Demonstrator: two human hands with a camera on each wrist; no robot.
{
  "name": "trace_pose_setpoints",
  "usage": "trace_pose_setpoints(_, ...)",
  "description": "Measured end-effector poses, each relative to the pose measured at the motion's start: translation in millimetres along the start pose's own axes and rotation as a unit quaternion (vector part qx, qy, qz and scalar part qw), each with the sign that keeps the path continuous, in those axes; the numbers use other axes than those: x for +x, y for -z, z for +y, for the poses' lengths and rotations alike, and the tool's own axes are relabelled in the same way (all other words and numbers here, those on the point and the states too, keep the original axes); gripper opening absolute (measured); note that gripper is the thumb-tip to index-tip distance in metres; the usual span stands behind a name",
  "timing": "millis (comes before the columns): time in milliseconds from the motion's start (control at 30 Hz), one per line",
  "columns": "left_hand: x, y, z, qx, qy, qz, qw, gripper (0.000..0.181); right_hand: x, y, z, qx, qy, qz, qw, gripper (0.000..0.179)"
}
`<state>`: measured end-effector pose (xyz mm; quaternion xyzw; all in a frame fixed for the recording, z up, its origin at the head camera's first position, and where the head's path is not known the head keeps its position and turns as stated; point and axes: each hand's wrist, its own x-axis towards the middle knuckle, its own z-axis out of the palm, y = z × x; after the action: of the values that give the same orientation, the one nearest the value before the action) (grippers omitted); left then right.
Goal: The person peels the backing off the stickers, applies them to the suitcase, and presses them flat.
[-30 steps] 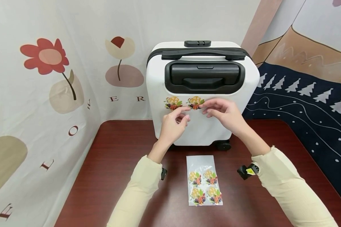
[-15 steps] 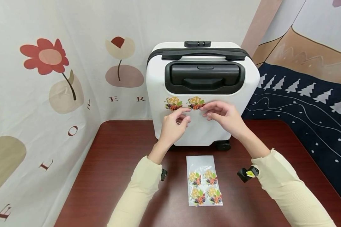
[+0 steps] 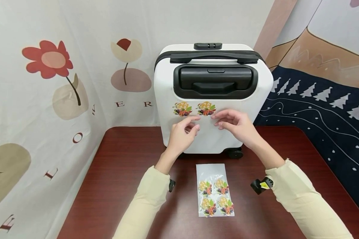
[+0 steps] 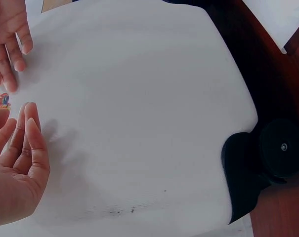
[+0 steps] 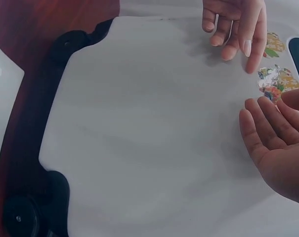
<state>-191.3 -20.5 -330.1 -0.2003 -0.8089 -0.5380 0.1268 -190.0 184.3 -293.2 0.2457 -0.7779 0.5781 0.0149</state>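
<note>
A white suitcase (image 3: 206, 139) stands upright with two fruit stickers side by side below its black handle recess. Just under the left sticker (image 3: 182, 109) hovers my left hand (image 3: 180, 134), its fingers loosely bent and holding nothing. My right hand (image 3: 236, 124) is by the lower right edge of the right sticker (image 3: 206, 108), fingers relaxed, nothing held. In the right wrist view that right sticker (image 5: 275, 81) shows a glossy surface, close to the right fingertips. Whether any fingertip touches the suitcase is hard to tell.
On the dark red table (image 3: 122, 186) in front of the suitcase lies a white sheet (image 3: 210, 171) bearing several more fruit stickers. A black caster (image 3: 234, 153) shows at the suitcase's lower right. Printed cloth (image 3: 125, 109) hangs behind and at the sides.
Both hands have drawn slightly down from the stickers, so the right sticker shows fully now. The stickers stay on the suitcase.
</note>
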Motion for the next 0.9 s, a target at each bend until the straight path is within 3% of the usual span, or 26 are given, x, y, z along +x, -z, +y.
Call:
trace_pose_setpoints(300, -8.9, -2.0, -10.4, 0.013, 0.019, -0.009, 0.9997, 0.021, -9.5, -3, 14, 0.000, -0.020, -0.004, 0.9998, 0.020)
trace_pose_setpoints(600, -22.3, -8.4, -31.2, 0.037, 0.030, -0.018, 0.9987, 0.021, -25.3, -9, 38, 0.008, -0.061, -0.011, 0.9980, 0.019)
trace_pose_setpoints(900, -40.3, -18.6, -53.7, 0.057, 0.070, -0.057, 0.9943, 0.025, -49.1, -14, 66, -0.005, -0.095, -0.017, 0.9954, 0.018)
